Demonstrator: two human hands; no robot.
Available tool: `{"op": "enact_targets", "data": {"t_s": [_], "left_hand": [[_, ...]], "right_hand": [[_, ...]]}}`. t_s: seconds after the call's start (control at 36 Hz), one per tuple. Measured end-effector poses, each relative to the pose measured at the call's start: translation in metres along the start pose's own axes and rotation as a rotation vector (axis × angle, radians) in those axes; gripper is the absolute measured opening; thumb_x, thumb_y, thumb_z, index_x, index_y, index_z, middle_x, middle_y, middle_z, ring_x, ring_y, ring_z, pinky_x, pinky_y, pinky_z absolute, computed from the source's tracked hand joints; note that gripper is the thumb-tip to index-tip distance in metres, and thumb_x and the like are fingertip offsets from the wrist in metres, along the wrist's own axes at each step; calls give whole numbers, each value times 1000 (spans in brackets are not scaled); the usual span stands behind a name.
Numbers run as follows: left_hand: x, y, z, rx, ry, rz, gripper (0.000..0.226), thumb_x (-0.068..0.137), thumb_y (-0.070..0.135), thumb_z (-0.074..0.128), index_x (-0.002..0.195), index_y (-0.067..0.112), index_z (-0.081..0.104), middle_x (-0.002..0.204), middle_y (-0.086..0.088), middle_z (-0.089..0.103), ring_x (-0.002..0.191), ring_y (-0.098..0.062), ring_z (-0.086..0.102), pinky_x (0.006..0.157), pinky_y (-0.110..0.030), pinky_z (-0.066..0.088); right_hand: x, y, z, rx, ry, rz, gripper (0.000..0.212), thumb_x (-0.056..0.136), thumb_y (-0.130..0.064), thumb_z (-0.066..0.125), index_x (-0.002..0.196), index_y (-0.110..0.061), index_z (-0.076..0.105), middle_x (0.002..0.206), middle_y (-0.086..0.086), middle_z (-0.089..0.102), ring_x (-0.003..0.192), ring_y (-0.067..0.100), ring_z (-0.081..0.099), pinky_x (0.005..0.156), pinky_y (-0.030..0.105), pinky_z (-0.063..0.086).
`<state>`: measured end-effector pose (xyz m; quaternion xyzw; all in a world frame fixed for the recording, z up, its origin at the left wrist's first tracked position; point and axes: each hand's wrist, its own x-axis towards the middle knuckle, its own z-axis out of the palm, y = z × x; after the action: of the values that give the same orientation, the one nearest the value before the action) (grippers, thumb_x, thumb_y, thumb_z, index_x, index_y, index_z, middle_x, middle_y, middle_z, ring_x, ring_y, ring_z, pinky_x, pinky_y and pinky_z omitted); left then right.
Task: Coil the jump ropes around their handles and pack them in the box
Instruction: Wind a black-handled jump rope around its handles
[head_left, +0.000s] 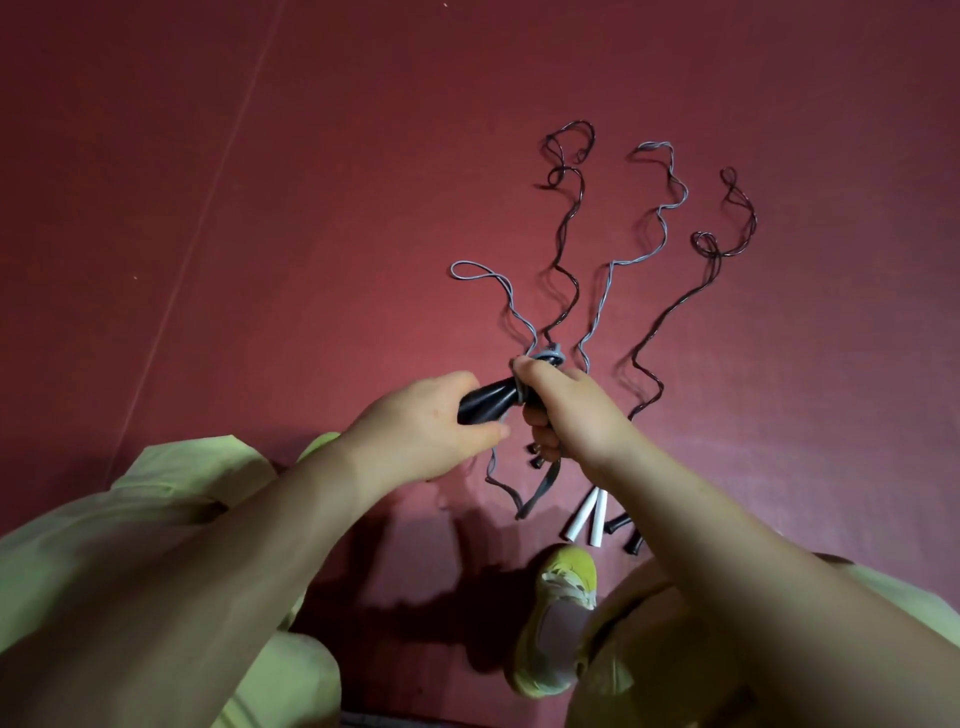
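My left hand (426, 431) grips the black handles (483, 402) of a grey jump rope. My right hand (566, 410) is closed on the other end of the handles, pinching grey cord (548, 357) wound around them. The loose grey cord (498, 296) trails away in a loop on the floor, and a grey strap end (540, 491) hangs below my right hand. Three more ropes lie stretched out beyond: a dark one (566, 228), a grey one (613, 265) with white handles (589, 517), and another dark one (675, 306) with black handles (626, 530). No box is in view.
Everything lies on a red mat floor (311, 234). My knees in pale green trousers (171, 483) and a yellow shoe (558, 613) are at the bottom of the view.
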<state>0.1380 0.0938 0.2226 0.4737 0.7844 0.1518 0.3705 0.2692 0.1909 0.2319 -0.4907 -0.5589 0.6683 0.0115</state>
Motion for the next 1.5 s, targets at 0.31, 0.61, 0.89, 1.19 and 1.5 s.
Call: {"op": "enact_targets", "data": {"t_s": [0.31, 0.61, 0.89, 1.19, 1.5], "left_hand": [[-9, 12, -19, -1182, -850, -246, 65, 75, 67, 37, 95, 12, 64, 79, -8, 66, 68, -23, 65, 66, -36, 54], [-6, 11, -2, -866, -400, -264, 62, 92, 67, 26, 83, 14, 59, 54, 5, 50, 41, -12, 44, 44, -20, 39], [2, 3, 5, -533, -178, -224, 56, 96, 58, 28, 84, 12, 58, 61, 1, 49, 47, -14, 43, 47, -23, 38], [4, -6, 4, 165, 115, -117, 50, 86, 69, 38, 85, 22, 54, 79, 3, 60, 80, -27, 58, 60, -33, 35], [2, 1, 11, 126, 65, -49, 41, 82, 61, 55, 92, 21, 51, 80, 3, 57, 78, -24, 57, 66, -36, 41]], "right_hand": [[-1, -5, 0, 323, -26, -121, 20, 66, -35, 46, 73, -17, 42, 62, 3, 25, 50, 15, 24, 46, 28, 20], [6, 5, -5, 165, -132, -59, 29, 102, -26, 31, 77, -17, 40, 60, -3, 36, 49, 9, 23, 46, 22, 19], [3, 5, -6, 112, -143, -39, 24, 105, -26, 35, 83, -18, 39, 66, -1, 34, 50, 9, 18, 45, 22, 14], [0, 13, -4, -156, -112, 57, 55, 90, -69, 37, 90, -18, 56, 66, -4, 35, 48, 11, 28, 48, 25, 24], [0, 6, -6, -49, -37, 83, 40, 89, -53, 46, 85, -14, 54, 59, -3, 28, 49, 15, 21, 50, 28, 16]]}}
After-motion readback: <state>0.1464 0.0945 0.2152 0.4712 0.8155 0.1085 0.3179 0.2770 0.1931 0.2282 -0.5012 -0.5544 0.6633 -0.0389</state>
